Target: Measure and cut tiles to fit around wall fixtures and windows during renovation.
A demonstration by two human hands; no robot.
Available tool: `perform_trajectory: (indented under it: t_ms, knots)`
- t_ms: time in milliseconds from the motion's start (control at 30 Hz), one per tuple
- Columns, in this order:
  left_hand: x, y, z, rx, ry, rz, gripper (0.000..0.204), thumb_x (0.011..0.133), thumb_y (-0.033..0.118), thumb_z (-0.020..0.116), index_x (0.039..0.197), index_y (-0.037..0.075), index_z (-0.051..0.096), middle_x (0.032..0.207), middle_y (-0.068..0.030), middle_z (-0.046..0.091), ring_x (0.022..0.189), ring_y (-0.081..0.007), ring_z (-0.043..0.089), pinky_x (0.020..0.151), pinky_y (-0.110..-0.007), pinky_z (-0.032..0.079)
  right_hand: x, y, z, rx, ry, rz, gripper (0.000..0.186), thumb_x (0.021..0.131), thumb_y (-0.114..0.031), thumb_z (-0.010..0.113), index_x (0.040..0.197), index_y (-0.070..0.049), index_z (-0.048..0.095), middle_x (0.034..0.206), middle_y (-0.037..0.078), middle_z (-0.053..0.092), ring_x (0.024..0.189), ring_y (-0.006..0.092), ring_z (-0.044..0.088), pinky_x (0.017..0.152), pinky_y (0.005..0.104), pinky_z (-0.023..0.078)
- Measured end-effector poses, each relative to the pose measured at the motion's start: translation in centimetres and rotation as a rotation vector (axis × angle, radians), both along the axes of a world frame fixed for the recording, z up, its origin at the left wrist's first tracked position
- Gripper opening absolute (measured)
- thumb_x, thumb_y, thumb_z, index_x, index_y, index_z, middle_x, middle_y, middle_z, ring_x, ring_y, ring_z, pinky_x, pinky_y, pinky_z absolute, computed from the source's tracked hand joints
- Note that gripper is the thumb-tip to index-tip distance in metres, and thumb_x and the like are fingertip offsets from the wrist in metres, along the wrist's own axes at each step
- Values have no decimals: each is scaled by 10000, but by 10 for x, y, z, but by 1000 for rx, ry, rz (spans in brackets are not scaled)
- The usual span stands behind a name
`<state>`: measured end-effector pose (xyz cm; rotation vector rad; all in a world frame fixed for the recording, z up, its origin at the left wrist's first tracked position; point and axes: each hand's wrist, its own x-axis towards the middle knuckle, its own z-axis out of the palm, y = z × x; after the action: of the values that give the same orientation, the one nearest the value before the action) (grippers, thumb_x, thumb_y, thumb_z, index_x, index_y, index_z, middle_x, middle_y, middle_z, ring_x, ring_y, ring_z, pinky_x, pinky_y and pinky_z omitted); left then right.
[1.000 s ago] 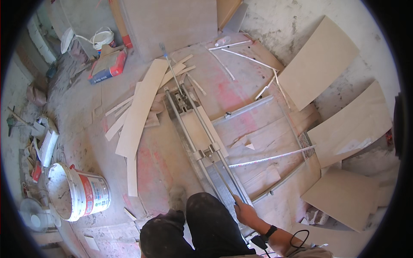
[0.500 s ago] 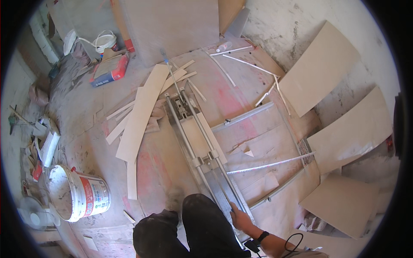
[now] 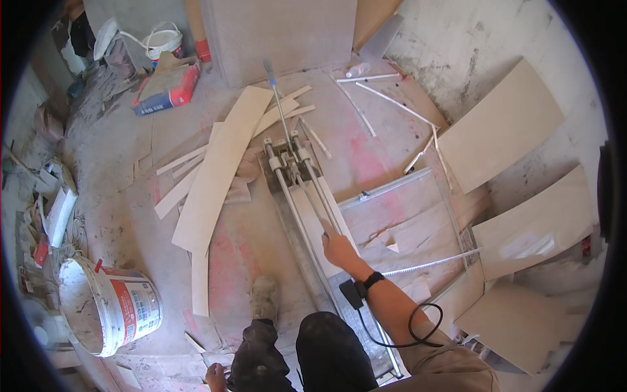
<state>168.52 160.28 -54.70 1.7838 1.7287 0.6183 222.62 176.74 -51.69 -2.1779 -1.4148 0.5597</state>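
My right hand (image 3: 336,248) is closed round the handle (image 3: 318,208) of a long manual tile cutter (image 3: 307,225) on the floor. The handle slopes toward me from the sliding carriage (image 3: 291,163), which sits near the far end of the twin rails. Beneath the rails lies a beige tile (image 3: 336,221). From my right wrist hangs a small black box (image 3: 351,294) with a looped cable. At the lower edge, beside my left leg, my left hand (image 3: 215,377) shows only in part; its fingers look curled, and their contents are hidden.
Cut tile strips (image 3: 219,170) are piled left of the cutter. A white bucket (image 3: 111,307) stands at the left, with a red-and-blue bag (image 3: 166,88) farther back. Large beige tiles (image 3: 503,127) lean along the right wall. Metal strips (image 3: 392,186) lie between. Another person (image 3: 81,32) appears far left.
My right hand has pushed the cutter's handle away from me, and the carriage has slid to the far end of the rails. My left hand has come into view at the lower edge.
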Motion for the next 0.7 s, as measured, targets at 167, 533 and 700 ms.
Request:
perform_trajectory:
  t_ms: [167, 533, 700]
  knots:
    - [-5, 6, 34, -689, -274, 492, 348, 913, 299, 526, 1081, 2, 591, 984, -112, 627, 862, -179, 574, 721, -345, 474, -3, 16, 31, -42, 36, 52, 436, 902, -185, 437, 1307, -52, 348, 771, 314, 594, 747, 485, 579, 690, 577, 435]
    - [-46, 0, -43, -701, 7, 214, 308, 863, 303, 493, 943, 28, 607, 859, -158, 627, 745, -275, 616, 662, -406, 475, -48, -232, 81, -487, 176, -34, 504, 907, -298, 473, 1299, -27, 308, 806, 315, 600, 723, 492, 582, 650, 559, 453]
    - [-60, 31, -111, -619, 134, -6, 334, 832, 327, 469, 818, 43, 644, 779, -171, 630, 679, -306, 622, 646, -438, 459, -17, -363, 57, -1222, 326, 429, 530, 871, -496, 504, 1144, -43, 539, 945, 235, 637, 891, 433, 603, 790, 475, 472]
